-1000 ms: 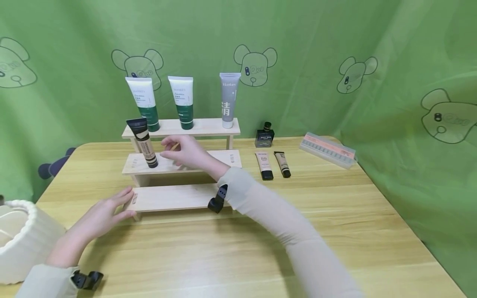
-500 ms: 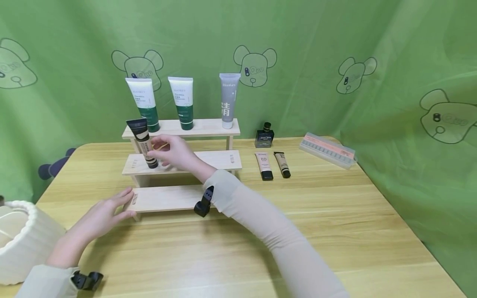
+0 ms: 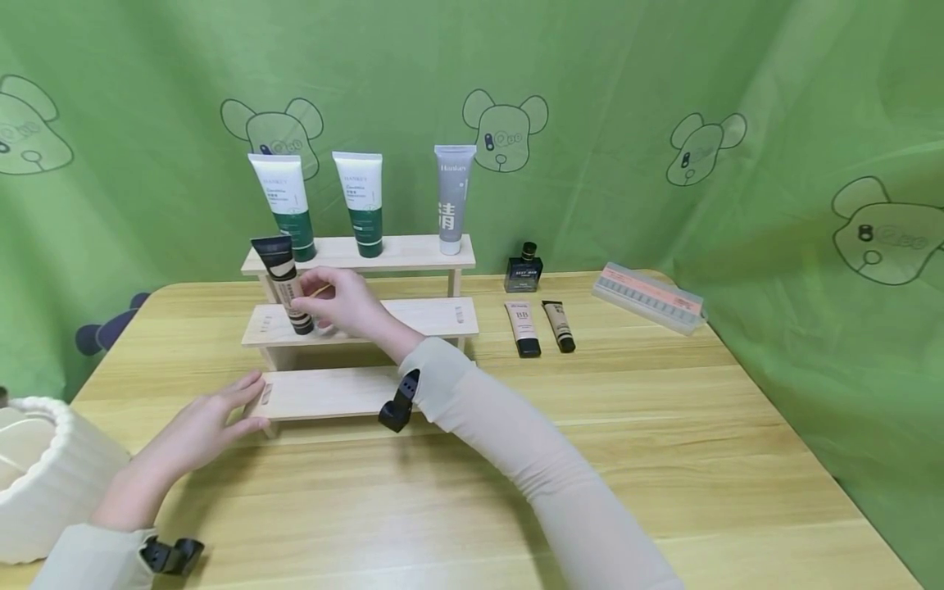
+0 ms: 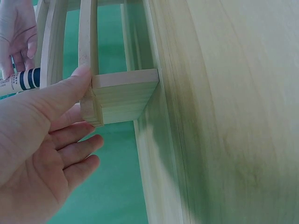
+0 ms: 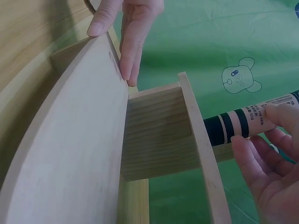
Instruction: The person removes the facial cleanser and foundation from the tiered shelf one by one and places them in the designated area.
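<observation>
A three-step wooden display rack [image 3: 332, 393] stands on the table. At the left end of its lowest board, my left hand [image 3: 201, 422] grips the edge with thumb and fingers, as the left wrist view also shows. My right hand [image 3: 341, 301] is at the middle step, where it pinches a beige cosmetic tube [image 3: 283, 283] with black bands and a black crimped end. That tube stands cap down near the step's left end. In the right wrist view, thumb and fingers lie on the tube [image 5: 254, 119] just above its dark cap.
On the top step stand two white-and-green tubes [image 3: 286, 197] [image 3: 361, 201] and a grey tube [image 3: 453, 197]. Right of the rack are a dark bottle [image 3: 524, 272], a pink BB tube [image 3: 522, 324], a small beige tube [image 3: 559, 324] and a clear flat case [image 3: 649, 297]. A white ribbed lamp [image 3: 66, 483] stands at left.
My right hand has moved left along the middle step and taken hold of the beige tube, which stays about where it was. My left hand has not moved.
</observation>
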`<state>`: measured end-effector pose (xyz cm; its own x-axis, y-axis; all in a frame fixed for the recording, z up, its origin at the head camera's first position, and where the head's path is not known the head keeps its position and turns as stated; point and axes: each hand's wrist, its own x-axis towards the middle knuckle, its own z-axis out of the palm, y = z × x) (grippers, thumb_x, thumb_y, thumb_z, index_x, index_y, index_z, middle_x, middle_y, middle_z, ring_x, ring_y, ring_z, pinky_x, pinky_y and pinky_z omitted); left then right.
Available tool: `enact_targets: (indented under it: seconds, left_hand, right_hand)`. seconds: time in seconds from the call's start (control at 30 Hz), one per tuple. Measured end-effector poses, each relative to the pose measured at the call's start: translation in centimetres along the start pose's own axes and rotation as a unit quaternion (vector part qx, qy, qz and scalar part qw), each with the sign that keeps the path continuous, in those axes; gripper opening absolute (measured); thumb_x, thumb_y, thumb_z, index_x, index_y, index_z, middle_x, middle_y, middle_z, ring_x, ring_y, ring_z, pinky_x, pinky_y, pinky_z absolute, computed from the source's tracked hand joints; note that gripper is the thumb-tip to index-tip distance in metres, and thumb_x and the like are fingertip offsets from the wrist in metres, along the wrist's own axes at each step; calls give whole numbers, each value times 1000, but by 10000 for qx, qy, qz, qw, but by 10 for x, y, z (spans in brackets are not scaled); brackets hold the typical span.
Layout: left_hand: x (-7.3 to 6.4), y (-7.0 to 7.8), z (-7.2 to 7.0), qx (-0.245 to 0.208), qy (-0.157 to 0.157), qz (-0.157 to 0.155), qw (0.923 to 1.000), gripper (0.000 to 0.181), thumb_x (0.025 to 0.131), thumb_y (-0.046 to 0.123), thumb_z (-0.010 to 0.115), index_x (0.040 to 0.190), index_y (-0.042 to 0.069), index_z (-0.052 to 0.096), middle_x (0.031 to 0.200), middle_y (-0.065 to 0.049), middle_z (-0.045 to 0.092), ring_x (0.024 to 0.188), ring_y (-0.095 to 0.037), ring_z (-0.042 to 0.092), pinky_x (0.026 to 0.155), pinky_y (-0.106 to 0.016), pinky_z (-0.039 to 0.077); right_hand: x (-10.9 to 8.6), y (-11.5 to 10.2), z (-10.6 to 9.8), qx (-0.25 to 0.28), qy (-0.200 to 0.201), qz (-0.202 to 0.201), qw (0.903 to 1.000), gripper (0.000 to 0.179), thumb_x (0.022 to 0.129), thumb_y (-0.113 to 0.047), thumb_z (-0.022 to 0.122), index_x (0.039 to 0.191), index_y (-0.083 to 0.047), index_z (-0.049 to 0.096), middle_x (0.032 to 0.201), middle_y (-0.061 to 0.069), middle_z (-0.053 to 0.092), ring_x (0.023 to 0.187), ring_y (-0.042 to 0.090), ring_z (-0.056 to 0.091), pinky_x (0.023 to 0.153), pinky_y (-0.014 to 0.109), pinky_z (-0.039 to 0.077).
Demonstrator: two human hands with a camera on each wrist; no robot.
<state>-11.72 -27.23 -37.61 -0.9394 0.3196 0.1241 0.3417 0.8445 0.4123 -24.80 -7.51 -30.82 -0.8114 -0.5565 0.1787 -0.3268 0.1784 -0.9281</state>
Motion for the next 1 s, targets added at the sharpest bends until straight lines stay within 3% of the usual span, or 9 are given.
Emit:
enact_targets:
  seconds: [0.17, 0.3, 0.8, 1.0]
  left_hand:
    - [0, 0, 0, -11, -21, -36, 10000, 60, 86, 27, 65, 128, -12, 44, 136, -29, 35, 116, -50, 38, 94, -60, 32]
    - [0, 0, 0, -20, -39, -61, 10000, 60, 86, 26, 65, 128, -12, 44, 137, -29, 34, 116, -50, 38, 95, -60, 32]
    - [-1, 0, 0, -34, -60, -74, 9999, 61, 87, 26, 64, 129, -13, 43, 137, -29, 33, 116, -50, 37, 95, -61, 31]
    - [-1, 0, 0, -20, -60, -65, 10000, 61, 87, 26, 64, 128, -12, 43, 137, -29, 34, 116, -51, 38, 94, -60, 32]
  right_hand:
    - [-4, 2, -6, 121, 18, -58, 9999, 27, 84, -8, 67, 108, 2, 61, 90, 4, 61, 73, 11, 61, 58, 29, 56]
    - [-10, 3, -15, 327, 36, 118, 9994, 27, 85, -8, 67, 109, 3, 61, 91, 6, 62, 72, 16, 62, 57, 32, 56]
    - [-43, 8, -67, 793, 83, 484, 9956, 28, 87, -4, 63, 112, 6, 55, 103, 16, 60, 88, 24, 61, 68, 33, 56]
    - [-63, 5, -87, 707, 246, 529, 9958, 27, 86, -1, 62, 110, 9, 54, 102, 19, 60, 88, 27, 61, 68, 35, 56]
